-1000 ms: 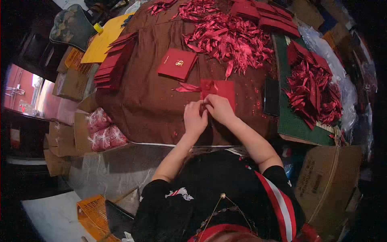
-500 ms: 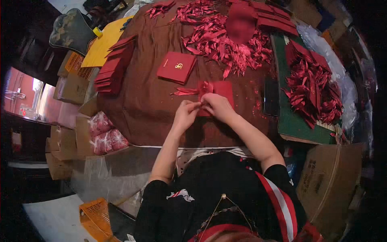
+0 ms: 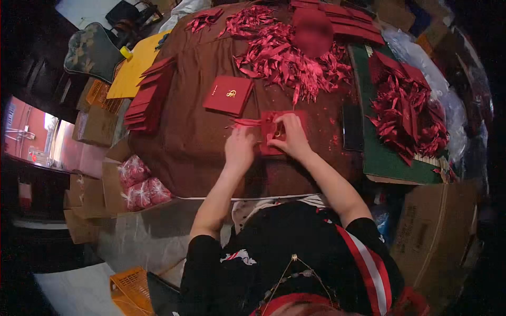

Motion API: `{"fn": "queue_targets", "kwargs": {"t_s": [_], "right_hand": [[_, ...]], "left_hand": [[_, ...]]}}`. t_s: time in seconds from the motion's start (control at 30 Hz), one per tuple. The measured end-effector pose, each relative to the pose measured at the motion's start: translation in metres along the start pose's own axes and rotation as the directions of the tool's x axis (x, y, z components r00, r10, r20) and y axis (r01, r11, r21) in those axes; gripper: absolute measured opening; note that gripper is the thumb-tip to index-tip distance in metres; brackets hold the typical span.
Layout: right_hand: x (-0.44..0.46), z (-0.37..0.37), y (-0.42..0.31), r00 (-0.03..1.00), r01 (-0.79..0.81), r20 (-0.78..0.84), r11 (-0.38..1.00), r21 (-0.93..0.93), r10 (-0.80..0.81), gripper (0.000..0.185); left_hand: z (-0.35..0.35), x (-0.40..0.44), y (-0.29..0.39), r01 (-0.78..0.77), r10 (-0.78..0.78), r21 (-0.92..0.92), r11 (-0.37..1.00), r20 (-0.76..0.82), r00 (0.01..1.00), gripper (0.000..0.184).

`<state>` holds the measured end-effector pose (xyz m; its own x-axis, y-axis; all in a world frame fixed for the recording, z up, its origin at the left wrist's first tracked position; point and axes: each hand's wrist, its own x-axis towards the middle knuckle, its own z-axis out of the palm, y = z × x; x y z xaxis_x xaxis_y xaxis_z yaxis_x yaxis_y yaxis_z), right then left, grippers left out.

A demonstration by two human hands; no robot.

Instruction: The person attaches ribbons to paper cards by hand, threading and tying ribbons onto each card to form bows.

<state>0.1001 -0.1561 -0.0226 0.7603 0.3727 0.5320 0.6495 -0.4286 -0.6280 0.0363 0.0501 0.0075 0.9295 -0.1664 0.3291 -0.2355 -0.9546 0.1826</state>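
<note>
A small red pouch or card (image 3: 268, 147) lies flat on the brown cloth in front of me. My right hand (image 3: 293, 139) rests on it, thumb and fingers apart, and a bit of gold print shows between them. Thin red ribbons (image 3: 246, 122) stick out from its left side. At these ribbons is my left hand (image 3: 240, 148); its fingers are blurred, so I cannot tell whether they pinch one. Just beyond lies a small stack of red pouches (image 3: 227, 96) with a gold emblem on top.
A heap of red ribbons (image 3: 282, 58) covers the table's far part. Red pouches (image 3: 150, 97) are stacked at the left edge. On the right are a dark phone (image 3: 352, 128) and a green board (image 3: 377, 152) bearing ribboned pouches (image 3: 408, 110). Bagged red items (image 3: 147, 192) sit lower left.
My hands were together at the pouch's left edge and have parted. The left moved slightly left to the ribbons; the right shifted right over the pouch, its fingers spreading.
</note>
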Motion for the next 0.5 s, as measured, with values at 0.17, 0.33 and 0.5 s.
{"fn": "queue_targets", "kwargs": {"t_s": [0.17, 0.33, 0.5], "right_hand": [[-0.003, -0.005, 0.01, 0.999, 0.019, 0.03, 0.999, -0.041, -0.018, 0.066], [-0.018, -0.032, -0.023, 0.917, 0.163, 0.395, 0.953, -0.254, -0.052, 0.079], [-0.065, -0.046, -0.011, 0.842, 0.387, 0.495, 0.88, -0.275, -0.215, 0.072]], "left_hand": [[-0.021, -0.027, -0.057, 0.227, -0.227, -0.013, 0.974, -0.033, 0.973, 0.006], [-0.01, -0.045, -0.058, 0.273, -0.289, -0.115, 0.955, -0.153, 0.945, 0.004], [-0.005, -0.045, -0.055, 0.227, -0.263, -0.225, 0.948, -0.146, 0.954, 0.013]]}}
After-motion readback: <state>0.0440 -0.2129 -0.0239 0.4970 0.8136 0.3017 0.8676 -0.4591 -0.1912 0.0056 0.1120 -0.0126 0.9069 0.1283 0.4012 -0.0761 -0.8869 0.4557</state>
